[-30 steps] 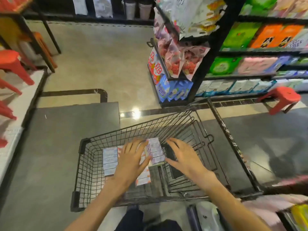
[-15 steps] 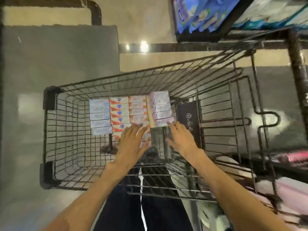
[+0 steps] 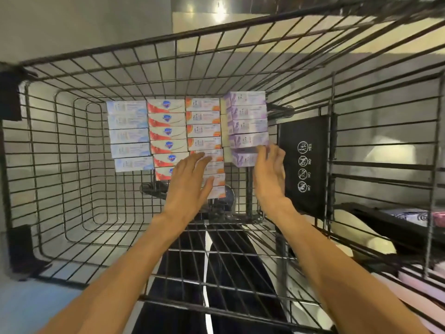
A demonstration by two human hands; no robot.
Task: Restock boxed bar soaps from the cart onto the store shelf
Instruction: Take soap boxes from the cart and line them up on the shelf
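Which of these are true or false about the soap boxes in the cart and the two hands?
1. The soap boxes lie in four rows inside the wire cart. True.
2. The purple boxes are the leftmost row. False: they are rightmost.
3. The right hand touches the purple row. True.
4. The left hand is lifting a box out of the cart. False: it lies open over the orange boxes.

Wire cart (image 3: pixel 60 145) carries four rows of soap boxes (image 3: pixel 168 131).
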